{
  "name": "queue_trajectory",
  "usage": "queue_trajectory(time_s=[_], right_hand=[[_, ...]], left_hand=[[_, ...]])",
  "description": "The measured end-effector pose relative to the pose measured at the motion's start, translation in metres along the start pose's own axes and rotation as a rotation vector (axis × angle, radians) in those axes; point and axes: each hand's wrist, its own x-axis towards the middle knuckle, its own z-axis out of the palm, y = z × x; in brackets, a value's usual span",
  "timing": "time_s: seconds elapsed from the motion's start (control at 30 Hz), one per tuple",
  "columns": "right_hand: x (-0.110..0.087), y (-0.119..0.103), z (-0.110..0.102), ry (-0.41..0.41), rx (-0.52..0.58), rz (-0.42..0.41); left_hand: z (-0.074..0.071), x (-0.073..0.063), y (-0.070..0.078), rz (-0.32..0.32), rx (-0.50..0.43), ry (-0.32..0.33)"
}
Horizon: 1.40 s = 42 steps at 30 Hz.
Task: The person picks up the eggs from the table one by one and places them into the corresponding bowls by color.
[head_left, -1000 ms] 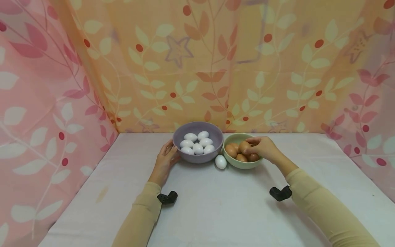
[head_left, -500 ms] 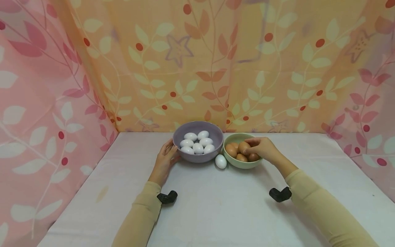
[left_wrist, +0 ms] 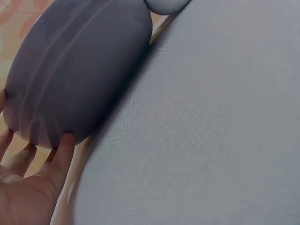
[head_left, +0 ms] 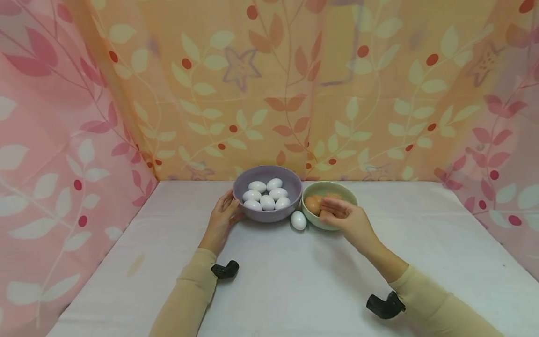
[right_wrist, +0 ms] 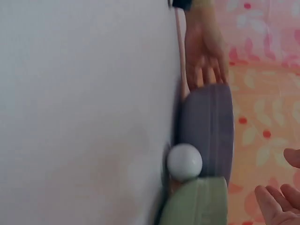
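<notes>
Several white eggs lie in the purple bowl at the back of the table. My left hand touches that bowl's left side; in the left wrist view its fingertips rest on the outer wall. To the right stands the green bowl with brown eggs, some hidden behind my right hand. That hand hovers over the bowl's front right, fingers extended and thumb apart, holding nothing. One loose white egg sits on the table in front of the gap between the bowls, also visible as a white egg in the right wrist view.
A white cloth covers the table. Close behind the bowls hangs a patterned yellow curtain, with pink cloth on the left side and more on the right. Each wrist carries a black camera mount.
My right hand has let go of the brown egg it pinched in the green bowl and drawn back toward the front, fingers now extended. The left hand stays on the purple bowl.
</notes>
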Motion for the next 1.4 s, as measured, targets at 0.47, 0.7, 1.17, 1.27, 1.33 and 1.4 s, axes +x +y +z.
queue_trajectory(time_s=[0.47,0.7,1.17,1.27,1.33,1.4], right_hand=[[-0.010,0.029,0.041,-0.087,0.009,0.242],[-0.005,0.034,0.052,-0.083,-0.018,0.268],[0.003,0.040,0.072,-0.026,0.005,0.270],[0.005,0.040,0.076,-0.016,0.027,0.264],[0.007,0.040,0.078,-0.010,0.045,0.261],[0.008,0.041,0.080,0.003,0.063,0.265]], left_hand=[[0.001,-0.001,0.000,-0.003,0.000,0.010],[0.001,-0.001,0.000,-0.011,0.002,0.009],[0.000,0.002,-0.001,-0.011,0.011,0.005],[0.000,0.003,-0.001,-0.012,0.021,0.011],[0.000,0.003,-0.001,-0.012,0.021,0.015],[0.000,0.003,-0.001,-0.009,0.017,0.015]])
